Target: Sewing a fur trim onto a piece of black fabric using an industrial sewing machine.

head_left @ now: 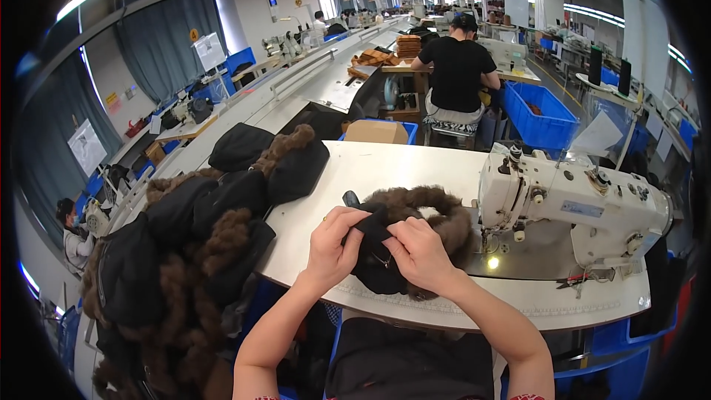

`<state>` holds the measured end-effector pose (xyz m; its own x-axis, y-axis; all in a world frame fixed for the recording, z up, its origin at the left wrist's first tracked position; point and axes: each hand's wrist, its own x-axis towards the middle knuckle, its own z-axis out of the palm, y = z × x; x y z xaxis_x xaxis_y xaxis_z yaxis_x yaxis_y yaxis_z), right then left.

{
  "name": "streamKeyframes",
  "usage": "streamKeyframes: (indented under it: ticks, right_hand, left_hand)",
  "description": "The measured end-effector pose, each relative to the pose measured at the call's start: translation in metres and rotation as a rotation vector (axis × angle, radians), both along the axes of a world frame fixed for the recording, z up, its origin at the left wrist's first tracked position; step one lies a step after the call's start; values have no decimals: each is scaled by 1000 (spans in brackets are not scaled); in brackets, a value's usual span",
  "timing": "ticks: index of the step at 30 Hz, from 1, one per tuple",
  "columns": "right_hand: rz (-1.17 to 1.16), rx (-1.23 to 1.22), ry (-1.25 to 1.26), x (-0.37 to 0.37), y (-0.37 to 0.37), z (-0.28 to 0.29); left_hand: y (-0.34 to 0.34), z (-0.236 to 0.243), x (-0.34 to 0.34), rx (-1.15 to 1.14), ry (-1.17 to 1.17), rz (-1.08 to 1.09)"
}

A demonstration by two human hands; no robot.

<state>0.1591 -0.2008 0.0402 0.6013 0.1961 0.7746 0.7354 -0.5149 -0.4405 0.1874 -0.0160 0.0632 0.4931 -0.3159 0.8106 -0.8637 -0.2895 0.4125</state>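
Between my hands is a black fabric piece trimmed with brown fur (381, 270), lying partly on the white sewing table (355, 167). My left hand (337, 243) pinches the black cloth from its left side. From the right, my right hand (421, 250) grips the same cloth close by, fingers bent over its edge. A small metal zipper part shows below the fingers. The brown fur trim (422, 200) curls behind my hands, reaching toward the sewing machine's needle area. What the fingertips press together is hidden.
A white sewing machine (570, 204) stands to the right, its lamp lit. Red-handled snips (570, 280) lie near its base. A heap of black, fur-trimmed pieces (200, 230) is piled at the left. Ahead, a person in black (459, 59) sits beside a blue bin (541, 115).
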Motion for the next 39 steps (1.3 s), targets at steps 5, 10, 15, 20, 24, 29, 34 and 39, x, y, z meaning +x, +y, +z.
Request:
streamKeyframes:
  ticks: [5,10,15,20,24,29,34,39]
  right_hand:
    - [81,79,101,3,-12,-7]
    - [107,132,203,-1,-21,-5]
    - [102,113,240,-12,-16,5]
    - [238,241,165,-22,-10,12]
    - [352,406,418,-25,-5,21]
    - [340,379,412,-24,0,18]
    - [184,273,146,-16,5,16]
    - [133,417,235,-21,5,12]
  left_hand:
    - [-7,0,-3,-41,313,26]
    - [-9,11,-15,-84,275,-15]
    - [-2,14,-29,4,65,116]
    - [3,25,-34,9,-1,103]
    - [0,39,-38,88,-63,155]
    - [3,44,-34,184,-116,145]
    - [5,47,-37,200,-76,139]
    - [3,47,-40,215,30,150]
